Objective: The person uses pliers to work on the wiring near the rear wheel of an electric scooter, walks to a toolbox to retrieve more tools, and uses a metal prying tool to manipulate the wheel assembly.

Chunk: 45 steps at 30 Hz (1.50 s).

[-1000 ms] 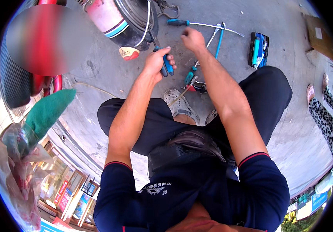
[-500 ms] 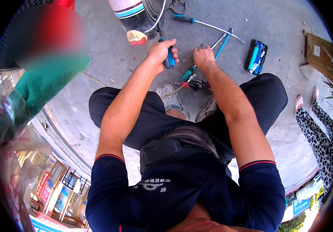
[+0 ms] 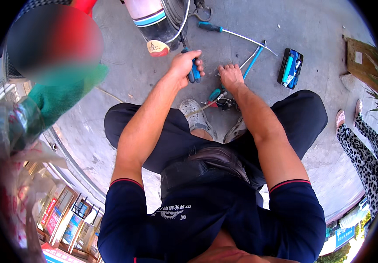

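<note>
Pliers (image 3: 194, 72) with blue handles sit gripped in the left hand (image 3: 184, 65), at twelve o'clock. Right hand (image 3: 230, 75) presses down, fingers curled, empty (apparently); loose tools (image 3: 219, 98) beneath could snag or pinch it.

Pliers (image 3: 193, 70) sit left of the screwdriver (image 3: 235, 33), toolbox (image 3: 290, 69) further right, wheel (image 3: 162, 19) behind.

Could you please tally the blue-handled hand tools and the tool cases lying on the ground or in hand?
Blue-handled pliers in the left hand: 1
Blue-handled screwdriver on the ground: 1
Blue-handled long tool on the ground: 1
Black tool case: 1
Total: 4
</note>
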Motion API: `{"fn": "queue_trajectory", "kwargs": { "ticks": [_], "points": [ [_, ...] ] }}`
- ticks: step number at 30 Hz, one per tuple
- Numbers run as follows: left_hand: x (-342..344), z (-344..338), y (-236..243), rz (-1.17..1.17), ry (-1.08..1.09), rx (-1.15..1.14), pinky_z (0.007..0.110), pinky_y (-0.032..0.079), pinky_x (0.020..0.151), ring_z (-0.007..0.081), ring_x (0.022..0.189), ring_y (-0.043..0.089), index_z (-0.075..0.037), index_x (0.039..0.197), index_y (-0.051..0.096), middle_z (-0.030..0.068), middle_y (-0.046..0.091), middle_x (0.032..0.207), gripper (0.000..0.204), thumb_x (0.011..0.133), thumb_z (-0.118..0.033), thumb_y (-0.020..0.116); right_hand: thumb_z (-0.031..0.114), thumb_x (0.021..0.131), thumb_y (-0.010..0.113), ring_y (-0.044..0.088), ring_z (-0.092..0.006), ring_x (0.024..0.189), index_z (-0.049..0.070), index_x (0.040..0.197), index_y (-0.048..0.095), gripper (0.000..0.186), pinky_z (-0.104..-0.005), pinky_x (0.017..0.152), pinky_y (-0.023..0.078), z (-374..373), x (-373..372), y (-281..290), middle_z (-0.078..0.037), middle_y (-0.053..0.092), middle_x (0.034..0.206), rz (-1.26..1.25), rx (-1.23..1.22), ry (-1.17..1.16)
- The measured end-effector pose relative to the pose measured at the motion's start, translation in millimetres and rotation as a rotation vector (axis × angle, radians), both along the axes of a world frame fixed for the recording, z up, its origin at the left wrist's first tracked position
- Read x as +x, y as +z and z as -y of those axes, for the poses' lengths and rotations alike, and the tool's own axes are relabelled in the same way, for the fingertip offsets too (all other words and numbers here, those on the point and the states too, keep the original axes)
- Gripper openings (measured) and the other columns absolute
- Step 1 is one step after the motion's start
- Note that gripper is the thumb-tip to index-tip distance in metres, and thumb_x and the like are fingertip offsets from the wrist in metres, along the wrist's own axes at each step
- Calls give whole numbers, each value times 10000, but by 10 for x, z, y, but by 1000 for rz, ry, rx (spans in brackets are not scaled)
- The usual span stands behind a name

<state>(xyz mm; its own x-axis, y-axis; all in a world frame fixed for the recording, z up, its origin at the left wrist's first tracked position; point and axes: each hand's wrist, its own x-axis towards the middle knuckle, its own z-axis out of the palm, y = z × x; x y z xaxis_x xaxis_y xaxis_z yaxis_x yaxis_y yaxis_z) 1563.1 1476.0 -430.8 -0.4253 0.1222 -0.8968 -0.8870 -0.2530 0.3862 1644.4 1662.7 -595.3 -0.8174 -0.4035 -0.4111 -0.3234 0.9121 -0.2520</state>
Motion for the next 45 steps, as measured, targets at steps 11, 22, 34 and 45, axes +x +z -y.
{"fn": "queue_trajectory", "kwargs": {
  "ticks": [11,22,34,45],
  "points": [
    [14,-21,12,6,-8,-18,383,509,624,161,627,546,-105,890,490,10,523,695,193,992,-247,571,141,900,554,645,-266,1076,89,1081,636,206,-425,902,499,29,8,34,-113,678,1089,53,-62,2],
    [15,-84,35,12,-6,-16,374,500,626,162,627,542,-97,889,495,9,517,689,196,992,-248,564,197,908,568,687,-348,950,87,1044,639,189,-463,821,536,96,-139,-111,-161,708,983,46,-301,-310],
    [-10,-9,-40,18,24,-33,386,518,568,169,599,553,-91,886,514,17,520,688,172,971,-220,589,285,865,681,708,-312,890,93,1033,731,260,-427,825,553,13,-2001,1310,-134,742,925,-103,-730,-511],
    [13,-84,23,13,14,-24,375,501,599,166,620,548,-96,877,494,9,511,690,177,966,-213,591,139,869,692,722,-163,786,39,1016,744,185,-325,750,571,317,-1869,899,-89,749,850,261,-1150,-683]
  ]
}}
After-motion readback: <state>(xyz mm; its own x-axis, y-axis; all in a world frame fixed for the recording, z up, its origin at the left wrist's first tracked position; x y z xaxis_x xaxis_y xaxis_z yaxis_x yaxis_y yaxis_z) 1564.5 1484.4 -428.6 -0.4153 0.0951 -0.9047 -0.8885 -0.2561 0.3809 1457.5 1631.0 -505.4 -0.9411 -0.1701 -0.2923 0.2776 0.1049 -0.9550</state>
